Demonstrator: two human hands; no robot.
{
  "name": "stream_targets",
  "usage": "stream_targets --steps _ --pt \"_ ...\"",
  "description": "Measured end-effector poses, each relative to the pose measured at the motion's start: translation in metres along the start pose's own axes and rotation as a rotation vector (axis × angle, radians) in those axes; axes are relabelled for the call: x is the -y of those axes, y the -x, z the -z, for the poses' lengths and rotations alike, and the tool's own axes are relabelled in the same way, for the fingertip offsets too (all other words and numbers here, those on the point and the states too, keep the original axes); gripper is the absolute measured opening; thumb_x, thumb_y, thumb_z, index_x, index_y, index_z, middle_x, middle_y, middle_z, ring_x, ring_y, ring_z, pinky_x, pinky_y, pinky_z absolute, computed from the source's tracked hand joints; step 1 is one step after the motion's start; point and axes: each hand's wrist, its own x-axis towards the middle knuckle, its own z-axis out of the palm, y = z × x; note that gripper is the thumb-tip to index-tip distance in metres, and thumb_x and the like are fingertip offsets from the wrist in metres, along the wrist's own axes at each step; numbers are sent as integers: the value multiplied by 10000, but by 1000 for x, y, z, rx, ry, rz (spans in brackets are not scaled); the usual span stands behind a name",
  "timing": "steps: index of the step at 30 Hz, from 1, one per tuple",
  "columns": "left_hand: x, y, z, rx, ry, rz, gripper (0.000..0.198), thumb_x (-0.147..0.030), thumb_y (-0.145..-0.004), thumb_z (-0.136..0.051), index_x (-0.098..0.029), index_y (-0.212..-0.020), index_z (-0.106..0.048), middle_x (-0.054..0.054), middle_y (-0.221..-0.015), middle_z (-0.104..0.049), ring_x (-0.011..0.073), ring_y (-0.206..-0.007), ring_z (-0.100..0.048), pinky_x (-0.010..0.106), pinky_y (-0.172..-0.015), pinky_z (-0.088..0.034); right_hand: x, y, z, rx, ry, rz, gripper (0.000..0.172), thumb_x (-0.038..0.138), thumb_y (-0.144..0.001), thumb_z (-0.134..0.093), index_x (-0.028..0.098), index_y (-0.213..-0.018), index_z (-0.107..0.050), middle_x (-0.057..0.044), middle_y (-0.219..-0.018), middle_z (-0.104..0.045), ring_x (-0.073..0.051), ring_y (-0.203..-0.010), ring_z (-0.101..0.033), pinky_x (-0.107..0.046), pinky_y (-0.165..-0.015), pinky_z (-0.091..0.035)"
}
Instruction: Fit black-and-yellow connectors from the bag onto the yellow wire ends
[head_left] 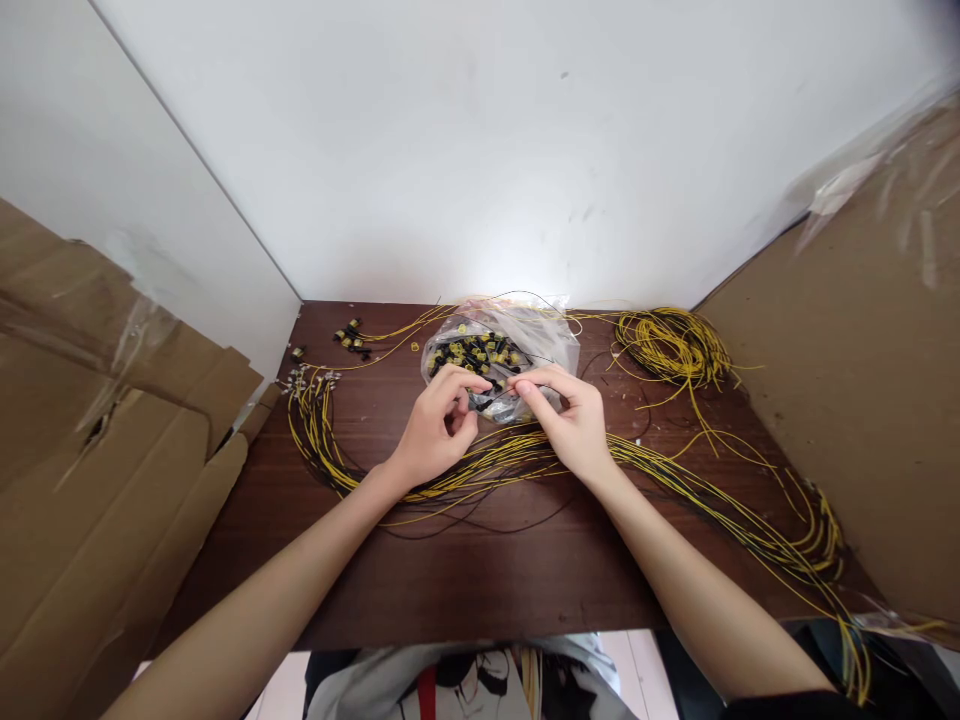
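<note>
My right hand (566, 415) pinches a thin black wire (507, 391) between thumb and forefinger, above the front of a clear plastic bag (551, 345). My left hand (442, 420) is beside it, its thumb and forefinger curved and apart, with the fingertips close to a small black part (484, 404). Whether they touch that part, I cannot tell. Small black and yellow pieces (480, 350) lie heaped on the bag behind the hands. Under both wrists runs a long bundle of yellow and black wires (487, 462), with small pale ends at the left.
At the back right lies a coiled heap of yellow and black wires (671, 345). Several black and yellow pieces (351, 338) with wires attached sit at the back left. Cardboard (112, 450) stands along the left, more cardboard (847, 330) along the right. A white wall (480, 150) closes the brown table (480, 590) behind.
</note>
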Motion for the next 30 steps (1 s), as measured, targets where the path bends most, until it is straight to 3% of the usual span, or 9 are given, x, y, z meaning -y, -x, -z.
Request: stream_targets --steps 9,16,20,25,30 --pt "1 2 -3 34 137 118 244 -143 -771 -568 -175 -1012 -581 62 -960 -558 89 -637 -507 180 -502 -417 -1 0 0 -24 -57 -60 139 267 -853 -569 202 -834 -690 -37 -812 -700 -180 -796 -635 -327 -770 -491" --pt "1 -3 0 -49 580 334 152 -195 -736 -648 -149 -879 -622 15 -732 -579 56 -488 -447 201 -456 -369 -3 1 -1 9 34 -26 145 267 -859 -560 207 -824 -687 -32 -833 -703 -188 -813 -634 -338 -781 -486" --pt "4 -7 4 -101 858 426 125 -170 -722 -649 -139 -842 -631 4 -640 -552 77 -541 -464 202 -475 -353 -3 2 -2 34 91 25 140 238 -866 -551 207 -824 -681 -32 -849 -700 -180 -809 -626 -330 -780 -482" --pt "5 -12 6 -169 1003 562 91 -146 -687 -647 -129 -776 -635 -1 -606 -532 67 -534 -451 202 -508 -358 -3 4 -2 74 187 70 147 240 -878 -534 208 -845 -673 -34 -837 -689 -181 -793 -609 -333 -761 -481" --pt "2 -16 9 -216 1093 647 55 -147 -667 -614 -134 -720 -602 -12 -585 -479 68 -542 -440 192 -510 -359 -3 3 0 33 216 82 157 242 -880 -527 204 -812 -664 -35 -810 -687 -182 -771 -609 -332 -743 -482"
